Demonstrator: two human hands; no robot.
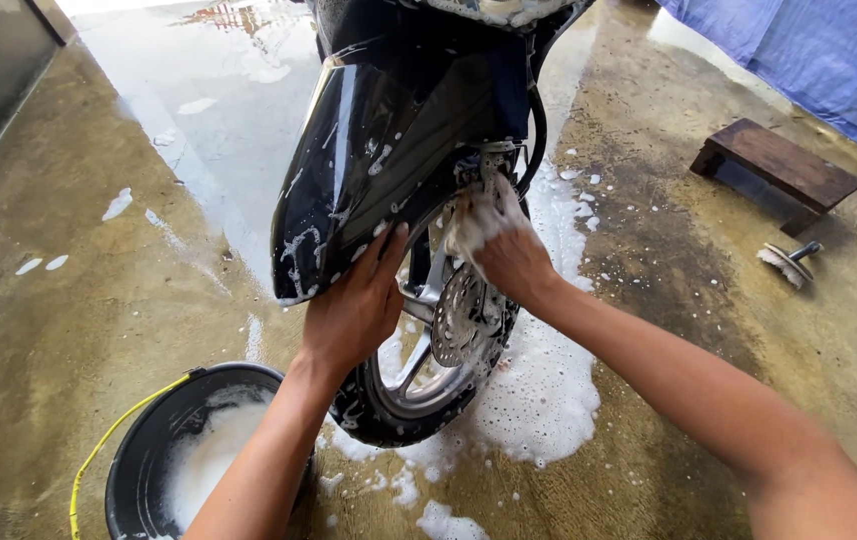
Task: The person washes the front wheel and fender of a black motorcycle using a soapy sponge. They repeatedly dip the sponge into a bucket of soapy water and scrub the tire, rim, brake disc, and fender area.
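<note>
Head view, looking down on both forearms reaching forward over wet concrete floor (69, 330). Left hand (354, 305) laid flat, fingers together and pointing up, palm pressed against the lower edge of the glossy black plastic front fender (349, 170) of a soapy motorcycle — wrist straight, forearm rising from the bottom of the frame. Right hand (499, 245) bent at the wrist, fingers curled and covered in white foam, pushed in beside the fork just above the drilled silver brake disc (461, 318); cannot tell whether a sponge or cloth sits under the foam. Right forearm stretched in from the lower right corner, elbow out of frame. Black rubber front tyre (389, 425) standing upright on the floor between the two arms, suds around its base — a wide white foam puddle (544, 390) spreading to its right. Black round plastic bucket (149, 450) with yellow handle and sudsy water just left of the left forearm. Dark brown low wooden stool (779, 165) well apart at upper right, a small white-bristled scrub brush (787, 262) lying near it.
</note>
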